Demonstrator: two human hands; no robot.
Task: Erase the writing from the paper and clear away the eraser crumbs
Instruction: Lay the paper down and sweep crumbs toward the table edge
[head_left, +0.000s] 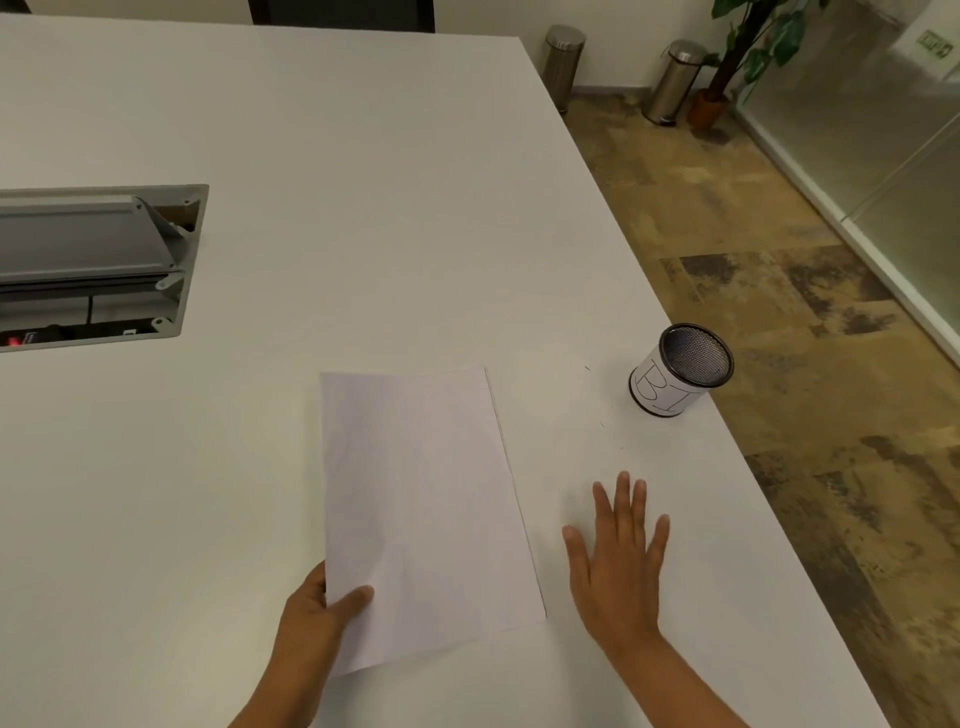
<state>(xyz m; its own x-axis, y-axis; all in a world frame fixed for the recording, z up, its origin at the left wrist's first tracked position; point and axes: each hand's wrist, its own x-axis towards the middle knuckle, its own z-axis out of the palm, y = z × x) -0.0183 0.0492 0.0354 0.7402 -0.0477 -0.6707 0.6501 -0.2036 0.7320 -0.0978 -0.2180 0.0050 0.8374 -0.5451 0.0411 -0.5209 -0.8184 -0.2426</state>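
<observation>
Sweeping crumbs toward the table edge: keep the right hand (618, 561) flat, fingers spread, empty, palm down on the white table (363, 208) just beside the paper (426, 499). Pinch the paper's near left corner with the left hand (317, 608), thumb on top, holding it clear. Push the few dark specks toward the mesh cup (680, 369) (apparently a bin). Beyond: cable hatch (98, 265), mottled floor (779, 291), two steel bins (563, 62), a potted plant (737, 57).

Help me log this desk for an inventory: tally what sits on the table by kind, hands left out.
Sheets of paper: 1
Mesh cups with a paper label: 1
Built-in cable boxes, lid open: 1
Total: 3
A few dark specks lie on the table near the cup; too small to count.
</observation>
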